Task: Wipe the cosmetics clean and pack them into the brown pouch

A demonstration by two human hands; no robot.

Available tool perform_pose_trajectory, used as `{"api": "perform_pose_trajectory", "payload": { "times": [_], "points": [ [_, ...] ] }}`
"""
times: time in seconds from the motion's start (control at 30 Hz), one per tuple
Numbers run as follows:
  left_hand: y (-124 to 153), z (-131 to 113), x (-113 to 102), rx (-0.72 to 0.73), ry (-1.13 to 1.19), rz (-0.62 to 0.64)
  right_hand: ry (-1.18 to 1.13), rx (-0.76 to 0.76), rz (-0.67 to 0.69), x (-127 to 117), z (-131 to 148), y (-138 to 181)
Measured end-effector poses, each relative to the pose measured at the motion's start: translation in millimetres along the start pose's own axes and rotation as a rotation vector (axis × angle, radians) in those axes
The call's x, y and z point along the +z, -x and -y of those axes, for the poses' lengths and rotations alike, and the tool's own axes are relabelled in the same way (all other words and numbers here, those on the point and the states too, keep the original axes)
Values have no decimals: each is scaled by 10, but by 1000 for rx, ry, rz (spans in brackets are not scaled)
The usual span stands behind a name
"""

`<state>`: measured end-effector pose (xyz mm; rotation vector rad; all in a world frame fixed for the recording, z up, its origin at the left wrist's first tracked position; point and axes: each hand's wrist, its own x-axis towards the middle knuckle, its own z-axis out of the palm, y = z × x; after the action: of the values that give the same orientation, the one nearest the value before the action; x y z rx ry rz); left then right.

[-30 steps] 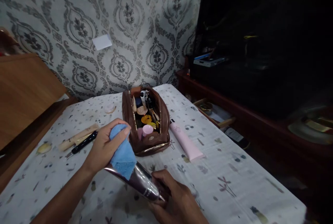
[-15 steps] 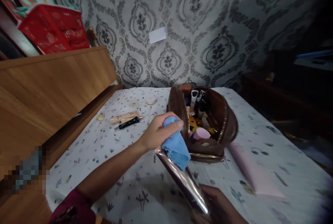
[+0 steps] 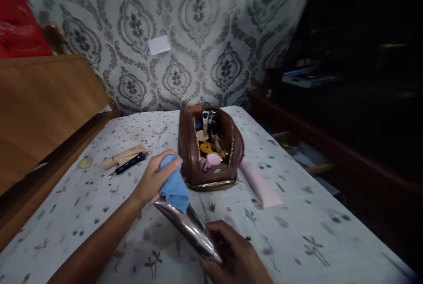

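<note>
My left hand [image 3: 155, 178] is closed around a blue cloth [image 3: 175, 187], which lies against the upper end of a shiny, rose-silver flat tube [image 3: 188, 226]. The tube slants down to the right, and my right hand [image 3: 236, 253] grips its lower end. Just beyond the cloth stands an unzipped brown bag [image 3: 190, 156], with a pink round-topped item [image 3: 212, 160], yellow pieces [image 3: 206, 146] and several upright bottles or tubes inside. Touching or close to the bag's right side lies a pale pink tube [image 3: 262, 185].
Left on the patterned white sheet [image 3: 105, 213] lie a black pen-like item [image 3: 128, 165], a beige tube [image 3: 122, 155], a small round container [image 3: 159, 129] and a yellowish round thing [image 3: 85, 163]. A wooden panel [image 3: 49, 94] borders the left; dark furniture [image 3: 297, 116] stands right.
The view has turned to the right, so everything sits further left in the picture. Both hands keep their hold on the cloth and the shiny tube.
</note>
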<state>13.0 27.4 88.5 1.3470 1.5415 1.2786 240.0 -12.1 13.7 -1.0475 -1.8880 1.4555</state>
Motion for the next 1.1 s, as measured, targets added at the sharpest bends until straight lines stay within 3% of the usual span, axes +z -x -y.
{"api": "perform_pose_trajectory", "payload": {
  "times": [0.1,0.47,0.7,0.83,0.97,1.1],
  "points": [
    [30,126,-143,-86,50,-75,27,-27,49,54,107,-126],
    [-140,536,-543,-149,73,-248,141,-10,151,224,290,-583],
    [-266,777,-747,7,-157,-270,280,-2,186,315,310,-816],
    [-231,851,-945,52,-275,-330,364,-86,200,454,311,-954],
    [-177,897,-1307,78,-452,-440,430,-187,212,636,305,-1110],
    [-165,986,-1964,10,-659,-670,521,-278,157,790,261,-1236]
  ]
}}
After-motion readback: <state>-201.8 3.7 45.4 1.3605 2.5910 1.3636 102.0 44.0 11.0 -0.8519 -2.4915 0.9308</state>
